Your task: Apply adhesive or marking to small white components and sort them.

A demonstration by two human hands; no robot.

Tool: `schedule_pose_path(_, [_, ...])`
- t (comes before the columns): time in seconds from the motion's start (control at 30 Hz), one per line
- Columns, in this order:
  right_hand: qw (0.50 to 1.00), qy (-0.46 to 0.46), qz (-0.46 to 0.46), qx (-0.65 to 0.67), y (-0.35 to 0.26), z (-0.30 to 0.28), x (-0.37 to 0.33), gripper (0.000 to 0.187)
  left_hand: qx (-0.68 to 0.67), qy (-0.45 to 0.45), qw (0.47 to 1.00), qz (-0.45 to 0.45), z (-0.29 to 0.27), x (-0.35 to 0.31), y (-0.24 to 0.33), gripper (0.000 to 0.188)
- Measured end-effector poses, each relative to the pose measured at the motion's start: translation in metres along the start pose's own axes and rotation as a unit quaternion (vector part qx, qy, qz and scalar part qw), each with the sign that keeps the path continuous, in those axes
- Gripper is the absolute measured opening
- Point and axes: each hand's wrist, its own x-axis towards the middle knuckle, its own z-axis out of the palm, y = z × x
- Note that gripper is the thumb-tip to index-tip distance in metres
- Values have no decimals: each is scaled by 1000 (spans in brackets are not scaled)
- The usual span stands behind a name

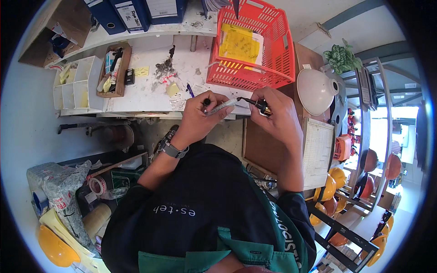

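Observation:
In front of my chest, over the near edge of the white desk [150,93], both hands are busy. My left hand [196,113] is closed round a white marker pen [221,107], its tip end pointing right; a small black cap [206,102] shows between the same fingers. My right hand [278,113] grips a small dark bottle [262,106] with a narrow black nozzle [246,99]. The nozzle meets the marker's end, though whether it is inside is too small to tell. A blue pen [190,90] lies on the desk just beyond my left hand.
A red plastic crate [277,54] with yellow papers stands at the desk's right. Leftward are a wooden pen tray [120,91], white compartments [82,88] and a sticky note [172,89]. Dark stains mark the desktop. A white lampshade [316,91] sits to my right.

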Motion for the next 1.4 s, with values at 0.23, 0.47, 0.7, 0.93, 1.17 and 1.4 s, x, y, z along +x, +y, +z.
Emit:
schedule_pose_path(0.23, [999,25,1,22,-1,-1,-1,23,18,3,1000,3,-2,1,-1,47])
schedule_pose_path(0.47, [1000,10,-6,11,0,2,1,22,1,4,1000,27,-1,3,1,48])
schedule_pose_path(0.7, [1000,9,-1,13,-2,1,0,23,0,14,999,33,0,2,-1,45])
schedule_pose_path(0.93, [1000,1,-3,2,-1,0,0,23,-4,1,1000,-9,0,1,-1,48])
schedule_pose_path(1.17, [1000,-4,-7,-6,1,-1,-1,22,9,1,1000,2,1,2,-5,48])
schedule_pose_path(1.4, [1000,-9,-4,-12,2,-4,-1,22,0,12,999,30,4,3,-5,45])
